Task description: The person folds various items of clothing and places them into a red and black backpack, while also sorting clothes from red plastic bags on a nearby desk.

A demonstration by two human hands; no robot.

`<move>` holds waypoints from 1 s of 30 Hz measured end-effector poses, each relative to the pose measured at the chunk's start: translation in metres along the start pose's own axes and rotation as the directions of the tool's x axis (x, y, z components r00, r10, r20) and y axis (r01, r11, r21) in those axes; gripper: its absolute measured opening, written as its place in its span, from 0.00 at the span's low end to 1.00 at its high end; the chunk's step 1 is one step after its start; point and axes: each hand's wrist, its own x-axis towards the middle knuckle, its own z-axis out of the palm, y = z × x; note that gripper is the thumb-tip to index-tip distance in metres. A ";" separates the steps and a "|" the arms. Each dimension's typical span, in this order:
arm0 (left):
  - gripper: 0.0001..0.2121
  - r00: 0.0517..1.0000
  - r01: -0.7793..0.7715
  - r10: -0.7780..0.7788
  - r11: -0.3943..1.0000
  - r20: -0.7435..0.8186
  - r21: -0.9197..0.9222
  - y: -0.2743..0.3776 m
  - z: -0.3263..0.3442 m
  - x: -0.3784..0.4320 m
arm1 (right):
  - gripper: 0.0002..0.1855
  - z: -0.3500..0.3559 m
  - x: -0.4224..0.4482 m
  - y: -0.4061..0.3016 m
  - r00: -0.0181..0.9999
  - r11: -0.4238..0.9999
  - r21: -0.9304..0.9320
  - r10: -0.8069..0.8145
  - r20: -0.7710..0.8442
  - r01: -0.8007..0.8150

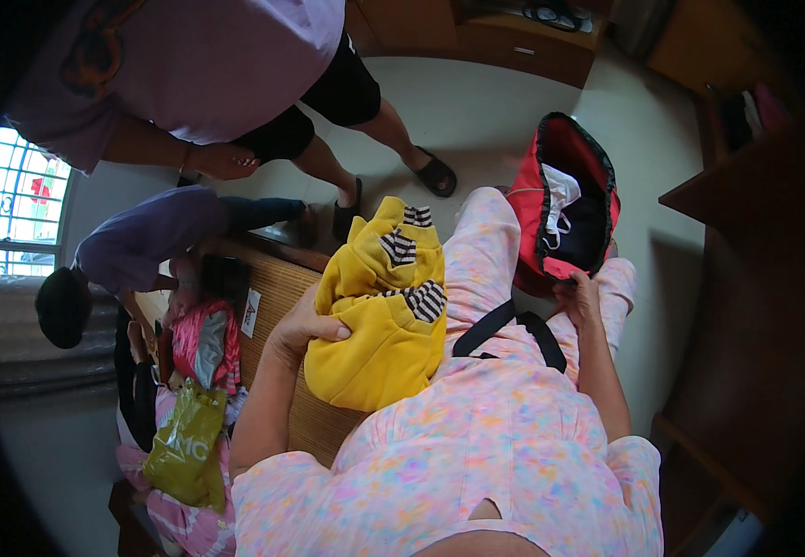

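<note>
My left hand [308, 324] grips a folded yellow garment [374, 348] with black-and-white striped ribbed trim, thumb on top and the fingers hidden beneath it. The bundle rests beside my left thigh, over the edge of a woven mat. At my right knee stands a red fabric bag [529, 209] with a black-edged mouth gaping wide. My right hand [581, 301] pinches the near rim of that bag. Inside it lie a white cloth item [559, 195] with a loop of cord and something dark. Black straps [486, 327] lie across my lap.
A person in a mauve shirt [214, 63] stands ahead on the left; another person [159, 230] bends over the bed. On the woven mat [277, 278] lies a printed card [250, 313]. Nearby are pink clothes [186, 341] and a yellow-green plastic bag [183, 452]. Wooden furniture [743, 292] stands at right.
</note>
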 end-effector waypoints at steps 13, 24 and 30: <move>0.30 0.970 -0.215 0.226 0.970 -0.089 0.116 0.029 0.014 0.083 | 0.22 0.015 -0.007 -0.003 0.670 0.592 -0.778 -0.667 -0.324 0.213; 0.23 0.993 -0.006 0.017 0.996 0.115 -0.091 0.025 0.079 0.260 | 0.28 0.016 0.015 -0.101 0.439 0.216 -0.931 -0.896 -0.070 0.293; 0.24 0.921 0.287 -0.214 0.938 0.326 -0.196 0.001 0.110 0.332 | 0.32 0.039 0.083 -0.180 0.665 0.188 -0.975 -0.744 -0.062 0.121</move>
